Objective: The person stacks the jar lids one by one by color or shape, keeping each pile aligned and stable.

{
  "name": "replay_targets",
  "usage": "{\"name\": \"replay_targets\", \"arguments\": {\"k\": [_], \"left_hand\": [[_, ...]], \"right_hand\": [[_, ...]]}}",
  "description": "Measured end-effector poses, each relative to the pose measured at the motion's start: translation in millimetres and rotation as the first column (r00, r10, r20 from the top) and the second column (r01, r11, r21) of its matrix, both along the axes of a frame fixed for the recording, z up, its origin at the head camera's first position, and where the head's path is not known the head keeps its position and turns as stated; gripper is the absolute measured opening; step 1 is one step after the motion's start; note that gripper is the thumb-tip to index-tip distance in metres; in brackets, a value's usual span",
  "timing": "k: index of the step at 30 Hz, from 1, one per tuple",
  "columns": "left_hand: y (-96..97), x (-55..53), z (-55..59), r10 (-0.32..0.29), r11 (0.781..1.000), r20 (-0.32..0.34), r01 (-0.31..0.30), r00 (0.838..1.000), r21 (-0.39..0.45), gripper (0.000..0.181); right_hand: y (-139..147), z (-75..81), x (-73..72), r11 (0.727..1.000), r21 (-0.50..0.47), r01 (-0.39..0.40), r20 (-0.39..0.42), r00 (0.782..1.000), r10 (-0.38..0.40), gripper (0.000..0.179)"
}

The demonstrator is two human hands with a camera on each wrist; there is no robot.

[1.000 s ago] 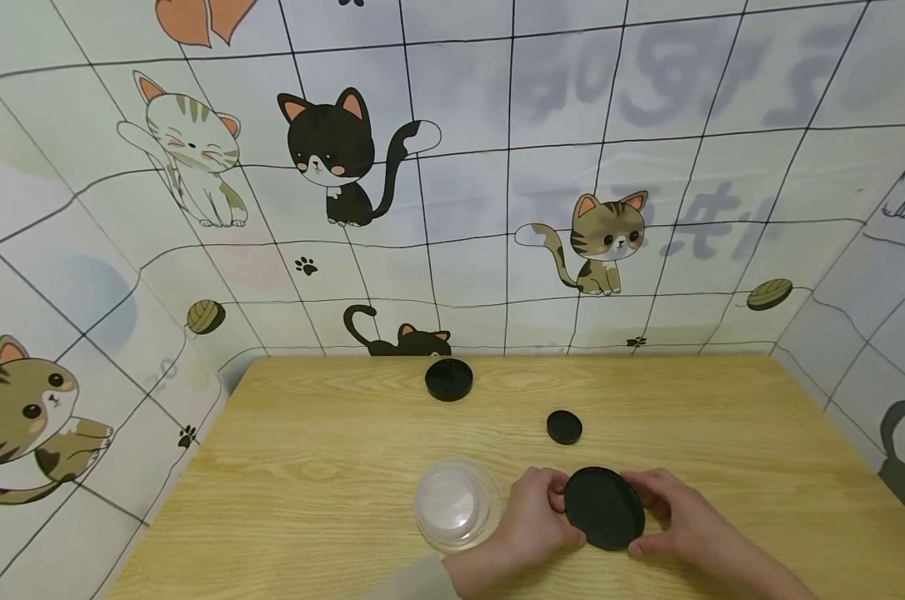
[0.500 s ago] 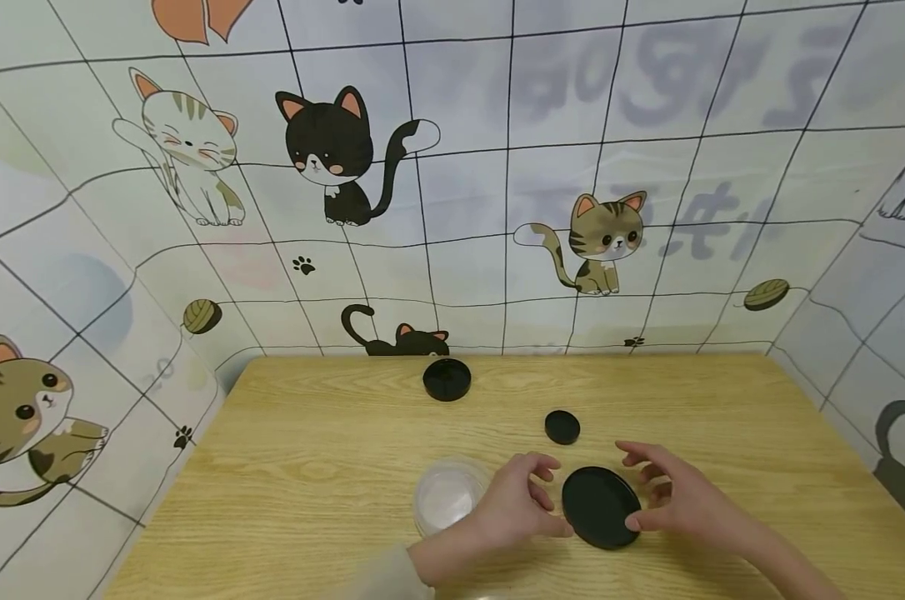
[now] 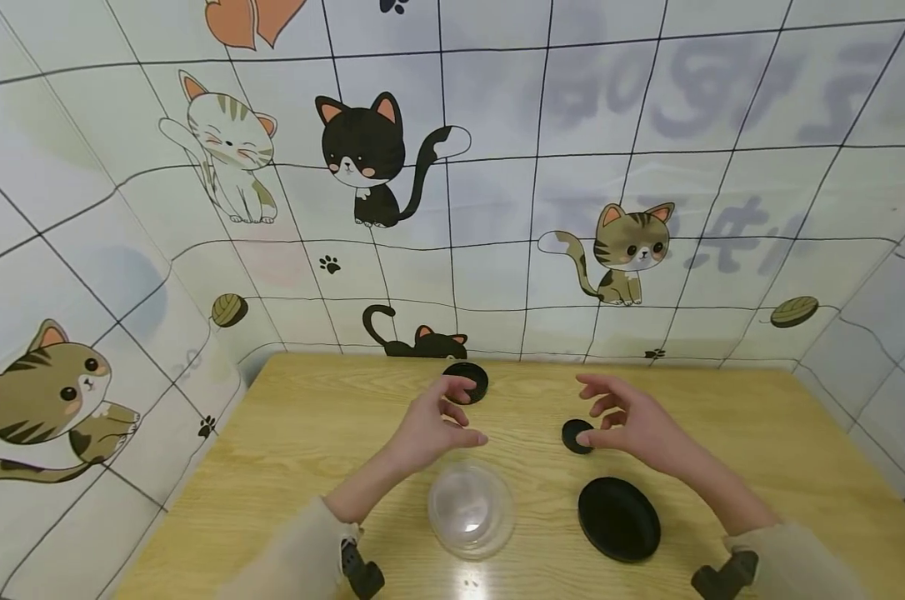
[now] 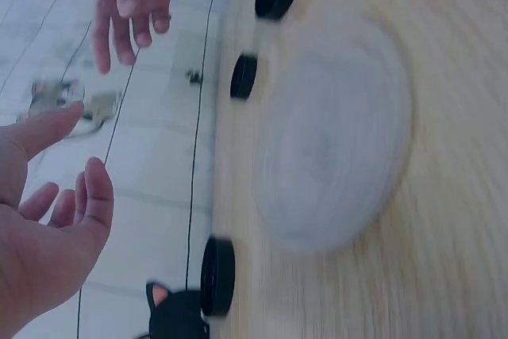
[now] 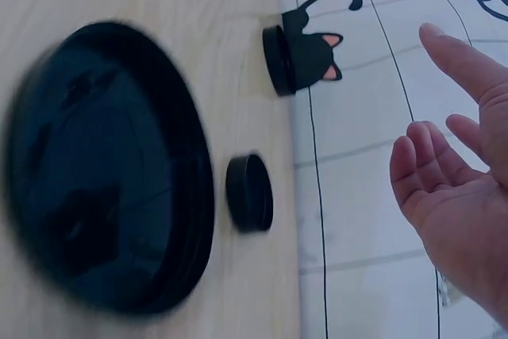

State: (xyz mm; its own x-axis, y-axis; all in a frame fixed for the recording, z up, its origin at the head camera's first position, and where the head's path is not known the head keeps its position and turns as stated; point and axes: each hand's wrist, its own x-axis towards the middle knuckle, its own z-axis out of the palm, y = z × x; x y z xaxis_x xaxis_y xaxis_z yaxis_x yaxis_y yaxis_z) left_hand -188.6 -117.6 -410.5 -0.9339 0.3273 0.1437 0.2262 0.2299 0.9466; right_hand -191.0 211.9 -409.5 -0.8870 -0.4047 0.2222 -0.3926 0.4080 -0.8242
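Observation:
My left hand (image 3: 432, 427) hovers above the table with nothing in it, its relaxed fingers overlapping a medium black round lid (image 3: 477, 385) at the back in the head view. Over on the right, my right hand (image 3: 640, 427) is also raised and holds nothing. Its thumb overlaps the smallest black round lid (image 3: 574, 435) in that view. The largest black lid (image 3: 619, 518), shallow and rimmed, lies closer to me, below the right hand. Between the forearms sits a clear round plastic container (image 3: 452, 500). The right wrist view shows the right palm (image 5: 468, 220) apart from the lids.
The light wooden table (image 3: 310, 433) reaches back to a wall sheet (image 3: 490, 275) printed with cats and grid lines. Dark camera mounts are strapped at both wrists, below the beige sleeves (image 3: 302, 542).
Both hands were around the large black lid and have left it on the table. They have risen and moved forward, the left one also leftward. The head view has shifted slightly.

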Motion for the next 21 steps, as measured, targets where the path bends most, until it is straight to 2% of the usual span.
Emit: {"name": "replay_targets", "arguments": {"k": [3, 10, 16, 21], "left_hand": [[-16.7, -11.9, -2.9, 0.028, 0.999, 0.016, -0.029, 0.999, 0.022, 0.065], [-45.6, -35.4, -20.4, 0.092, 0.995, 0.068, -0.094, 0.993, 0.029, 0.067], [-58.6, -51.8, -36.4, 0.152, 0.988, 0.12, -0.155, 0.981, 0.01, 0.066], [-62.6, -63.3, -45.0, 0.151, 0.988, 0.146, -0.151, 0.978, -0.011, 0.07]], "right_hand": [[-15, 0.1, -11.6, 1.0, -0.028, -0.001, 0.026, 1.0, 0.002, 0.071], [-56, -9.2, -40.3, 0.999, -0.021, -0.037, 0.048, 0.998, 0.038, 0.069], [-81, -26.0, -62.3, 0.995, 0.044, -0.092, 0.122, 0.989, 0.086, 0.073], [-94, -30.9, -74.0, 0.988, 0.109, -0.109, 0.183, 0.979, 0.088, 0.076]]}}
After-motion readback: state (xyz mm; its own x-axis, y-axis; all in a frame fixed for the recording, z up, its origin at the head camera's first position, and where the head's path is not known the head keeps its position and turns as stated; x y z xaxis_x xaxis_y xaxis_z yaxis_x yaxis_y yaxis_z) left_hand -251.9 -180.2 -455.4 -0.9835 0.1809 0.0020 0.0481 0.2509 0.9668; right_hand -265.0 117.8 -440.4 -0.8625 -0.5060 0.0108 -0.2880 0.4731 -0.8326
